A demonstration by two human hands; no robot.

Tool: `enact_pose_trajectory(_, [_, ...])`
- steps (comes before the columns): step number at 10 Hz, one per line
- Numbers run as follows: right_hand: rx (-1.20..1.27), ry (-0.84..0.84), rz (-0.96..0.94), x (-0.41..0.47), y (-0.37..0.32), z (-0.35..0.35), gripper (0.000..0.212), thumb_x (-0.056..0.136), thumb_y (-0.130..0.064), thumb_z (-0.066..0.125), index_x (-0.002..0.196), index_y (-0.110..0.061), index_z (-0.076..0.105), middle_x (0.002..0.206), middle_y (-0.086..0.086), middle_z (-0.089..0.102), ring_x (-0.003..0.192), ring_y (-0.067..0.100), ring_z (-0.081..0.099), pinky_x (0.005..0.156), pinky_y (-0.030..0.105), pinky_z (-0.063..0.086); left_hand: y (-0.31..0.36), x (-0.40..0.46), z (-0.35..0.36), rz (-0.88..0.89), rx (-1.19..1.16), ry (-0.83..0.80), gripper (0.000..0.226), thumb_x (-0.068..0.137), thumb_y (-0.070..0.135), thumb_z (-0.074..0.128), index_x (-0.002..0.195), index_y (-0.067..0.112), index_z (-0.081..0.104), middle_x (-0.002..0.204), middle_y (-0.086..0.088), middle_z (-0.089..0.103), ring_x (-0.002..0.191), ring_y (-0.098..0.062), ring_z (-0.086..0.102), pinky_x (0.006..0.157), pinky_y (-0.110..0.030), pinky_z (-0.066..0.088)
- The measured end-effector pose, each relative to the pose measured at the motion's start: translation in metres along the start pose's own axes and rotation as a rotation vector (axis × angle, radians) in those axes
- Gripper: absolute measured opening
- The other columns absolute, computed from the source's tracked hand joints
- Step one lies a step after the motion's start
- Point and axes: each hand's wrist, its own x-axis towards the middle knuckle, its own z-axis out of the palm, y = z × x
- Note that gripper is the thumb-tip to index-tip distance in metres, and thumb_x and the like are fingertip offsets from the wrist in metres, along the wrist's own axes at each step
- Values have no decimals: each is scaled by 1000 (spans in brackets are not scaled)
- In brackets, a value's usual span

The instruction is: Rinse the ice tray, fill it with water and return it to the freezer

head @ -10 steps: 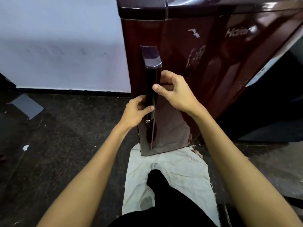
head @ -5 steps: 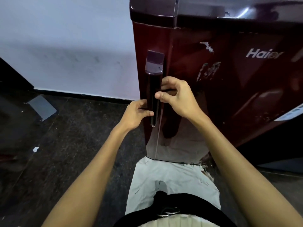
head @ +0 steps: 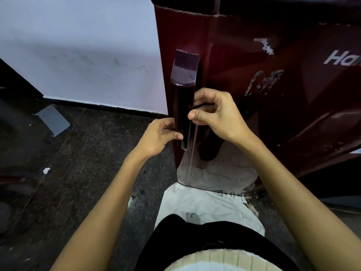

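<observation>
One head-worn view looks forward and steeply down, close to the fridge, whose door fills the upper right; floor lies left of it.

Freezer unit: dark maroon, glossy cabinet standing upright on the floor, door shut, with scuffed patches of worn paint and part of a white brand mark on its front. A vertical maroon handle with a flat top cap is mounted at the door's left edge. Ice tray not visible.
</observation>
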Motion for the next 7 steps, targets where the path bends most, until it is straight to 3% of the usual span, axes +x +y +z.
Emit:
enact_pose_trajectory(1, [-2, 29, -2, -2, 1, 3, 23, 79, -7, 73, 85, -27, 63, 85, -7, 67, 76, 20, 67, 69, 31, 60, -3, 0, 1, 11, -15, 14, 29, 80, -2, 66, 101, 19, 65, 101, -6, 70, 96, -16, 68, 90, -28, 52])
enact_pose_trajectory(3, [42, 150, 7, -12, 3, 15, 16, 83, -9, 71, 87, -23, 64, 84, -10, 66, 73, 2, 65, 67, 20, 55, -12, -3, 7, 30, -69, 75, 28, 81, 2, 67, 103, 18, 65, 101, 3, 70, 97, -13, 68, 93, -30, 51])
enact_pose_trajectory(4, [74, 223, 12, -19, 3, 22, 16, 84, -6, 68, 97, -16, 67, 90, -10, 68, 83, 3, 68, 74, 21, 55, -15, -9, 14, 32, -100, 132, 29, 84, 3, 65, 112, 8, 62, 106, -2, 69, 100, -15, 66, 93, -32, 50])
enact_pose_trajectory(6, [110, 360, 100, -55, 18, 42, 28, 89, -5, 63, 116, -14, 62, 105, -7, 66, 98, 7, 67, 82, 22, 54, -28, -48, 22, 9, 119, 225, 45, 91, 23, 60, 133, 9, 50, 133, -5, 55, 115, -11, 56, 95, -27, 49])
enact_pose_trajectory(7, [76, 403, 166, -82, 30, 58, 28, 89, -7, 63, 118, -7, 63, 109, -2, 66, 103, 13, 66, 84, 22, 54, -36, -69, 22, -25, 131, 215, 44, 91, 20, 60, 132, 10, 50, 133, -5, 54, 111, -3, 52, 90, -18, 48])
